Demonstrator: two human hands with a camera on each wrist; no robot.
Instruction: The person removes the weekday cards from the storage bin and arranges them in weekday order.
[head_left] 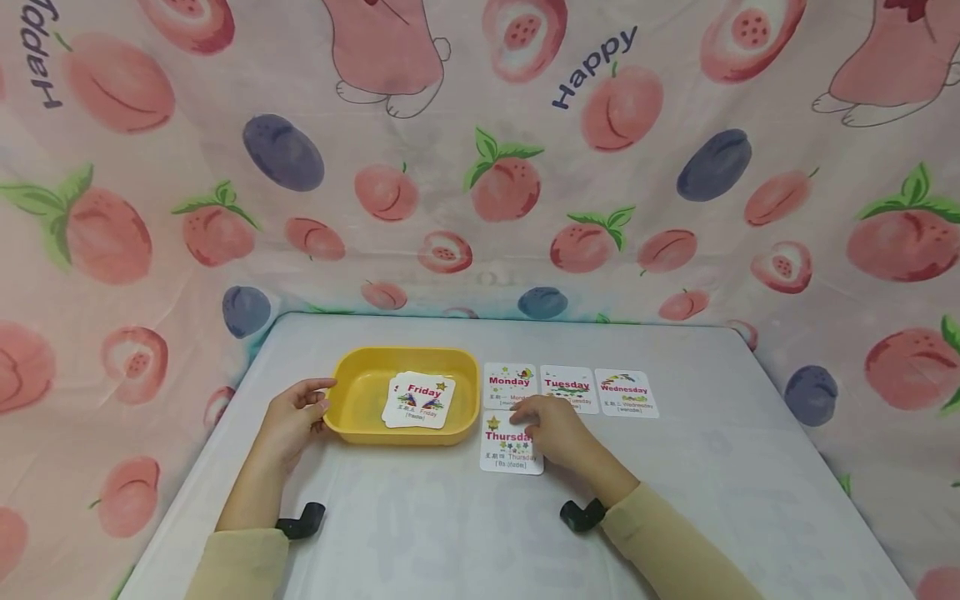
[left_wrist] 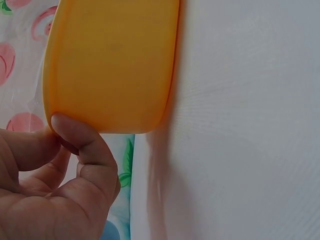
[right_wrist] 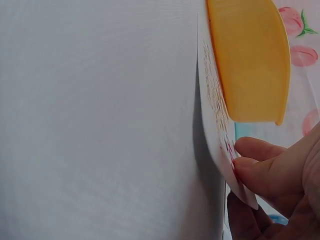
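My left hand (head_left: 291, 423) pinches the left end of a yellow tray (head_left: 352, 357), thumb on the near side in the left wrist view. A small pile of cards with the Friday card (head_left: 420, 402) on top lies in the tray. My right hand (head_left: 561, 435) pinches the right edge of the Thursday card (head_left: 504, 458) between thumb and fingers. In the right wrist view that card (right_wrist: 212, 110) has its gripped end lifted off the table. Above it, the Monday card (head_left: 498, 385), the Tuesday card (head_left: 558, 379) and the Wednesday card (head_left: 626, 400) lie in a row.
A white-covered table (head_left: 420, 533) carries everything. Behind and beside it hangs a fruit-printed curtain (head_left: 420, 133). Small black pieces sit at the left cuff (head_left: 303, 522) and the right cuff (head_left: 582, 515).
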